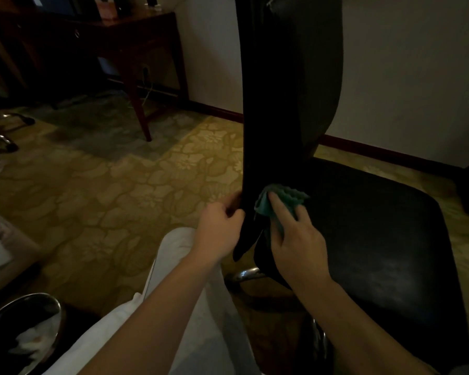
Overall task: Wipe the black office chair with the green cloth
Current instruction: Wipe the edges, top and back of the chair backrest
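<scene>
The room was dim, and a floral-patterned carpet (136, 185) covered the floor. Against the far wall stood a dark wooden desk (136, 31), well apart from the work. The black office chair (377, 239) filled the right of the view: its padded seat spread toward the lower right edge, and its backrest (290, 77), seen nearly edge-on, rose from the seat's rear edge out of the top of the view. A chrome part of the chair's frame (245, 273) showed under the seat's near left corner. The person's pale trouser leg (173, 307) lay along the bottom, just left of the seat.

The left hand (217, 231) was closed around the outer edge of the backrest near its foot, its grip steadying the panel. The right hand (295, 239) lay mostly flat, fingers extended and not curled shut, pressing the green cloth (279, 201) against the chair where the backrest met the rear of the seat; the cloth was bunched under the fingertips, its scalloped edge showing beyond them.

The step in hand looked to be wiping the lower backrest and the seam there. Next would likely come strokes up the backrest or out across the seat, with the palm kept flat and the left hand bracing against swivel.
</scene>
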Tool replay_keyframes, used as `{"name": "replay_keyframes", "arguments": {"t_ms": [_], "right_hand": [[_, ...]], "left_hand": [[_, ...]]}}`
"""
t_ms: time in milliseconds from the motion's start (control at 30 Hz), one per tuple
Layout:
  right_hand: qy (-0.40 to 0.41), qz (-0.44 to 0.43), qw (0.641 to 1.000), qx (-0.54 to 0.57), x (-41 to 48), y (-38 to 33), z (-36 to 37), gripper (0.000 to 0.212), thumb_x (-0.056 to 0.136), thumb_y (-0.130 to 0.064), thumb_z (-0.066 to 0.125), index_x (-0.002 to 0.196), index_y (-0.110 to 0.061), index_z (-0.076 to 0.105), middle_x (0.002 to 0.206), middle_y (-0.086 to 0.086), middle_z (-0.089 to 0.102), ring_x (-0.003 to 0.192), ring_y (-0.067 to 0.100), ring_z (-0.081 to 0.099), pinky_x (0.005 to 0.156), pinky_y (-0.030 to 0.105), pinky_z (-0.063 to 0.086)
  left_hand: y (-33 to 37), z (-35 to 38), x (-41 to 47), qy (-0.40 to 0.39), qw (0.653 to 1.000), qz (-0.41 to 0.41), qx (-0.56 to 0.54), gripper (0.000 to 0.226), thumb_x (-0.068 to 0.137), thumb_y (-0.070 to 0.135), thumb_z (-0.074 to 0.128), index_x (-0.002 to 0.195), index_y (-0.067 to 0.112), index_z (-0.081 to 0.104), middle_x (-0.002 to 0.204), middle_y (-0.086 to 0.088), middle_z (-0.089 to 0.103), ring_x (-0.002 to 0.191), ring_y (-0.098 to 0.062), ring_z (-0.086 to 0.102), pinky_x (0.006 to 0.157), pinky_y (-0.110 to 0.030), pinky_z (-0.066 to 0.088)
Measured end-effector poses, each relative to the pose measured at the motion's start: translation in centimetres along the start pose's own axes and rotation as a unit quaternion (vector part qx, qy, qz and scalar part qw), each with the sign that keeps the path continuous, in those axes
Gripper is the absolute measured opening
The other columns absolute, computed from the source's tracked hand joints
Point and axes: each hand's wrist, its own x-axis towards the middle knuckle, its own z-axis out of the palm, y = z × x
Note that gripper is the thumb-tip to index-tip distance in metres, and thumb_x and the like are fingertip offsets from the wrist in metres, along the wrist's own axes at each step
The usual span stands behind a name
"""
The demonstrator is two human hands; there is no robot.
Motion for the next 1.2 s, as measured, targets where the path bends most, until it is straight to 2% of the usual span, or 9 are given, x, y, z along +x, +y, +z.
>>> {"name": "replay_keyframes", "arguments": {"t_ms": [100, 233, 400, 500, 600, 733, 900, 1067, 1200], "right_hand": [[0.028, -0.011, 0.999, 0.021, 2.1, -1.6, -1.3, 0.053, 0.095, -0.032, 0.042, 0.147, -0.027, 0.037, 0.111, 0.008, 0.052, 0.075, 0.017, 0.057, 0.059, 0.027, 0.050], [-0.018, 0.000, 0.999, -0.040, 1.5, -1.5, 0.6, 0.052, 0.093, -0.027, 0.056, 0.144, -0.025, 0.044, 0.117, 0.014, 0.057, 0.078, 0.025, 0.064, 0.058, 0.032, 0.053], [-0.111, 0.023, 0.992, -0.053, -1.3, 1.3, 2.4, 0.053, 0.097, -0.025, 0.051, 0.148, -0.030, 0.036, 0.124, 0.010, 0.052, 0.081, 0.019, 0.061, 0.060, 0.025, 0.045], [-0.038, 0.010, 0.999, 0.008, -0.9, 0.9, 0.9, 0.052, 0.095, -0.025, 0.052, 0.146, -0.026, 0.040, 0.113, 0.008, 0.054, 0.071, 0.015, 0.055, 0.057, 0.022, 0.042], [0.044, -0.019, 0.996, 0.074, 1.3, -0.8, -1.6, 0.053, 0.096, -0.029, 0.046, 0.148, -0.027, 0.037, 0.118, 0.009, 0.051, 0.085, 0.018, 0.058, 0.066, 0.027, 0.053], [0.027, -0.028, 0.999, 0.036, 3.4, -2.6, -1.8, 0.052, 0.096, -0.034, 0.038, 0.147, -0.026, 0.038, 0.122, 0.012, 0.052, 0.093, 0.024, 0.061, 0.072, 0.034, 0.057], [-0.032, -0.006, 0.999, -0.029, 1.0, -0.6, 2.0, 0.048, 0.093, -0.021, 0.059, 0.140, -0.019, 0.049, 0.117, 0.019, 0.058, 0.085, 0.033, 0.066, 0.059, 0.038, 0.058], [-0.100, -0.008, 0.993, -0.064, -0.7, 1.0, 2.2, 0.050, 0.095, -0.022, 0.054, 0.144, -0.026, 0.043, 0.119, 0.011, 0.055, 0.080, 0.025, 0.064, 0.059, 0.033, 0.055], [-0.043, -0.025, 0.998, -0.044, 0.4, 0.4, 0.1, 0.045, 0.097, -0.025, 0.049, 0.142, -0.023, 0.046, 0.112, 0.010, 0.056, 0.074, 0.023, 0.062, 0.053, 0.029, 0.050]], "left_hand": [[0.3, 0.1, 0.0, -0.003, 1.000, -0.007, -0.016, 0.043, 0.098, 0.007, 0.053, 0.125, 0.039, 0.062, 0.099, 0.024, 0.070, 0.090, 0.013, 0.065, 0.069, -0.006, 0.049], [0.6, -0.2, -0.1, -0.001, 1.000, -0.001, 0.001, 0.043, 0.098, 0.007, 0.052, 0.117, 0.045, 0.061, 0.082, 0.019, 0.072, 0.071, 0.002, 0.068, 0.055, -0.012, 0.048], [-0.2, -0.1, -0.1, -0.004, 1.000, 0.007, 0.013, 0.043, 0.098, 0.008, 0.052, 0.128, 0.037, 0.063, 0.090, 0.017, 0.075, 0.074, -0.004, 0.068, 0.062, -0.020, 0.053], [-0.6, 0.0, 0.1, -0.008, 1.000, 0.011, 0.012, 0.042, 0.098, 0.009, 0.053, 0.129, 0.038, 0.061, 0.093, 0.012, 0.076, 0.070, -0.006, 0.068, 0.060, -0.019, 0.052], [-0.7, 0.4, 0.2, -0.004, 1.000, 0.012, -0.015, 0.041, 0.098, 0.006, 0.054, 0.130, 0.030, 0.062, 0.105, 0.021, 0.072, 0.096, 0.006, 0.067, 0.076, -0.012, 0.052], [-0.5, 0.4, 0.2, 0.007, 1.000, 0.004, -0.018, 0.038, 0.097, 0.007, 0.056, 0.130, 0.024, 0.064, 0.112, 0.016, 0.072, 0.103, 0.003, 0.066, 0.083, -0.016, 0.054], [0.0, 0.1, -0.1, 0.014, 0.999, 0.015, 0.027, 0.040, 0.097, 0.007, 0.053, 0.125, 0.034, 0.064, 0.094, 0.013, 0.074, 0.066, 0.006, 0.064, 0.054, -0.009, 0.044], [0.1, 0.1, -0.2, 0.004, 0.999, 0.020, 0.028, 0.042, 0.097, 0.004, 0.052, 0.127, 0.031, 0.064, 0.095, 0.018, 0.073, 0.075, 0.010, 0.065, 0.058, -0.007, 0.046], [0.0, 0.1, -0.1, 0.001, 0.999, 0.024, 0.028, 0.041, 0.098, 0.006, 0.053, 0.128, 0.032, 0.063, 0.096, 0.024, 0.070, 0.083, 0.014, 0.064, 0.064, -0.006, 0.048]]}}
